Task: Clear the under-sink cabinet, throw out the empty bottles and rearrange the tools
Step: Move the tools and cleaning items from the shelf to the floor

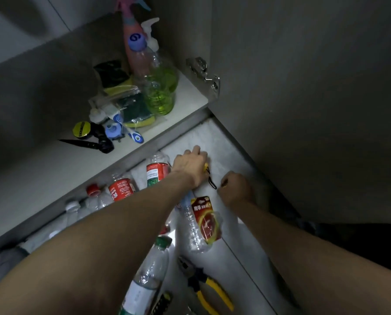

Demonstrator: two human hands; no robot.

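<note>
A dim view looks down past the open cabinet door [303, 110] onto a pale marbled floor [226, 146] in front of the under-sink cabinet. On the white cabinet shelf [190, 96] stand a pink spray bottle [133, 48] and a clear bottle of green liquid [159, 96], with bagged sponges [131, 108] and black tape [82, 129] beside them. Empty plastic bottles [158, 171] lie scattered on the floor along the cabinet edge; yellow-handled pliers [203, 285] lie nearer the camera. The left hand [191, 164] curls over a small yellow tool [205, 167] with a black cord [211, 181]. The right hand [234, 189] is curled close by; I cannot tell what it holds.
</note>
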